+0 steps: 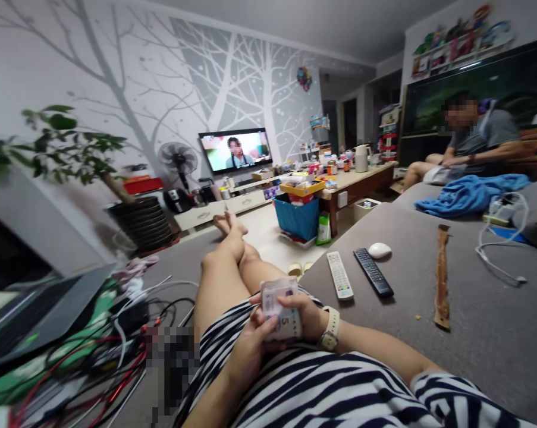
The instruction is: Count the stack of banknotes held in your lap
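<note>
A stack of pale purple banknotes rests over my lap, the top note showing a large 5. My left hand grips the lower left side, its thumb lying on the face of the top note. From the other side my right hand holds the stack, thumb across the front, with a pale watch on that wrist. Most of the fingers are hidden behind the notes. Beneath both hands is a black and white striped garment.
On the grey sofa to my right are a white remote, a black remote, a white mouse and a brown strip. Tangled cables and a laptop lie left. Another person sits at the far right.
</note>
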A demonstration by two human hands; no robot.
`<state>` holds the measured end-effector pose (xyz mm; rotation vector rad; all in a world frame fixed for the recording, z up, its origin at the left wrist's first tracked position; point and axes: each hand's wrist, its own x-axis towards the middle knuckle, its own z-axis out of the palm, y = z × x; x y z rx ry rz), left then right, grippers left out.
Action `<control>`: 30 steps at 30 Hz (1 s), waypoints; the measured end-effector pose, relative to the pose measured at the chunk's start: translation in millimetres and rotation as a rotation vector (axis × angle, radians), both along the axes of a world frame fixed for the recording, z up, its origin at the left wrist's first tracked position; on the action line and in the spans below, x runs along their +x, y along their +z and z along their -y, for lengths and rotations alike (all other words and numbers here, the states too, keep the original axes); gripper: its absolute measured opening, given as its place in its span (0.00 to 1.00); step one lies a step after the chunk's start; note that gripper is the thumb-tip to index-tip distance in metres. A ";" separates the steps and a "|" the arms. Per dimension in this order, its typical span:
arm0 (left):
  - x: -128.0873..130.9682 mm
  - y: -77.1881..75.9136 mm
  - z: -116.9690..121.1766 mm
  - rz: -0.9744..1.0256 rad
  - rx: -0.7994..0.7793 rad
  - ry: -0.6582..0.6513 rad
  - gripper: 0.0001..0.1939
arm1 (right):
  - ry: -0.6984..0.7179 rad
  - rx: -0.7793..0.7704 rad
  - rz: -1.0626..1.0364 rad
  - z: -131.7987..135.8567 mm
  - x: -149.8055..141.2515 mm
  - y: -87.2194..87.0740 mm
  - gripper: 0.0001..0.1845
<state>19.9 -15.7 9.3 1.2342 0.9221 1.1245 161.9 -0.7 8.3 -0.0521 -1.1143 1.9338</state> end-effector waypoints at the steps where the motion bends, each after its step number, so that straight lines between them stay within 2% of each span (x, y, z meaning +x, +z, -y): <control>1: 0.4 1.0 1.9 0.034 -0.048 -0.028 0.27 | 0.011 -0.018 -0.010 -1.0 -0.6 -2.0 0.27; 6: 0.3 4.9 10.6 0.161 -0.212 -0.126 0.25 | -0.011 -0.048 -0.034 -0.7 -2.2 -4.9 0.22; 10: 1.2 6.0 12.6 0.137 -0.157 -0.071 0.25 | -0.031 -0.004 -0.006 4.1 -3.4 1.7 0.23; 12: 1.8 5.4 11.9 0.134 -0.161 -0.062 0.21 | -0.047 0.015 -0.004 5.8 -3.7 2.5 0.27; 16: 1.8 5.2 11.2 0.142 -0.207 -0.091 0.11 | -0.128 0.101 0.062 8.5 0.6 -5.7 0.33; 19: 1.3 11.2 12.5 0.191 -0.164 -0.053 0.10 | -0.193 0.222 0.220 10.9 4.8 -12.9 0.30; 21: 1.1 18.0 13.1 0.276 -0.140 0.021 0.11 | -0.263 0.314 0.324 11.5 5.2 -14.1 0.28; 25: 1.5 28.1 11.6 0.375 -0.141 0.189 0.14 | -0.533 0.486 0.471 8.0 2.5 -11.8 0.16; 27: 1.5 28.5 9.7 0.342 -0.150 0.215 0.15 | -0.636 0.514 0.549 4.8 2.1 -12.8 0.14; 30: -0.4 26.2 5.6 0.226 -0.158 0.184 0.18 | -0.718 0.474 0.632 0.9 3.5 -17.3 0.15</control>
